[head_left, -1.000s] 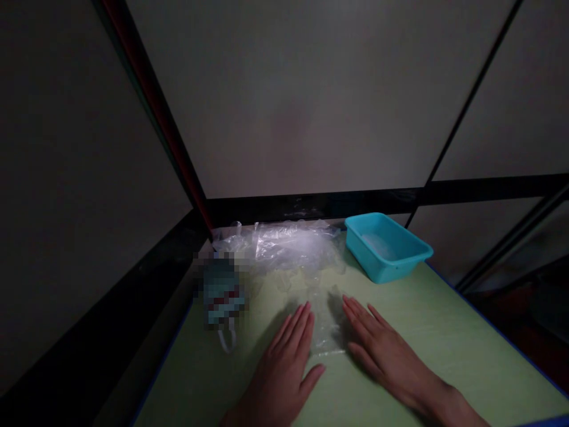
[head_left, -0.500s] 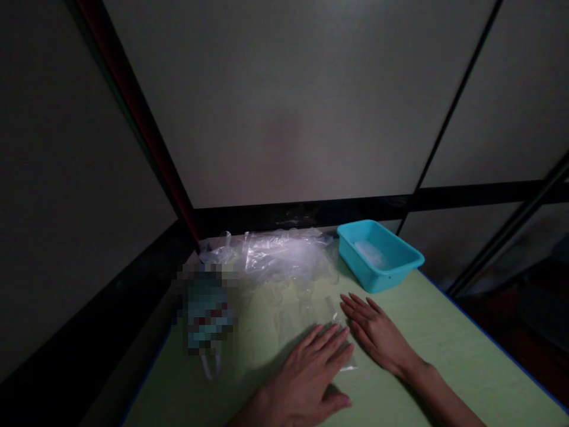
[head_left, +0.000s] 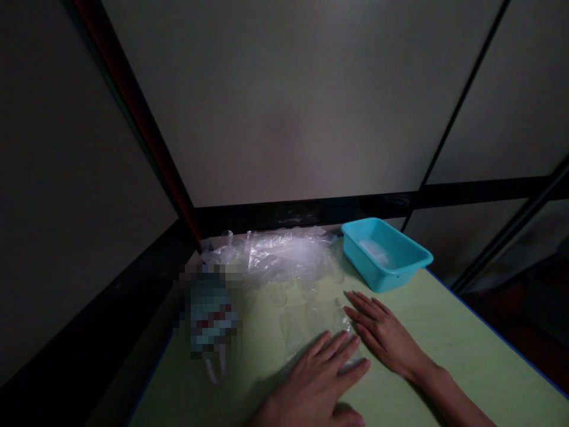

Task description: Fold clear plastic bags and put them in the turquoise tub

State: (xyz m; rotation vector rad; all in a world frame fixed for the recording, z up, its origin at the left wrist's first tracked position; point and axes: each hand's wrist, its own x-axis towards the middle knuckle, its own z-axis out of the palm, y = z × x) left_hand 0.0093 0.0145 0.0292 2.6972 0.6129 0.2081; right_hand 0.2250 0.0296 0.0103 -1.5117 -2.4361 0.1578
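A thin clear plastic glove [head_left: 291, 329] lies flat on the pale green table [head_left: 457, 332], its finger-shaped lobes pointing away from me. My left hand [head_left: 317, 376] rests palm down over its near part, fingers spread and holding nothing. Beside the glove's right side, my right hand [head_left: 384, 335] lies palm down with its fingers stretched out, fingertips at the plastic's edge. Part of the glove is hidden under my left hand. Farther back is a crumpled heap of clear plastic gloves [head_left: 288, 255].
A turquoise plastic basin [head_left: 371, 270] stands at the back right, with a whitish translucent thing [head_left: 374, 252] inside. On the left lies a blurred-out bluish item [head_left: 211, 320] with a pale loop [head_left: 216, 367]. Light panels [head_left: 288, 118] rise behind the table.
My left hand has slid slightly to the right over the glove. The fingers of my right hand have shifted and spread a little. The view has moved slightly.
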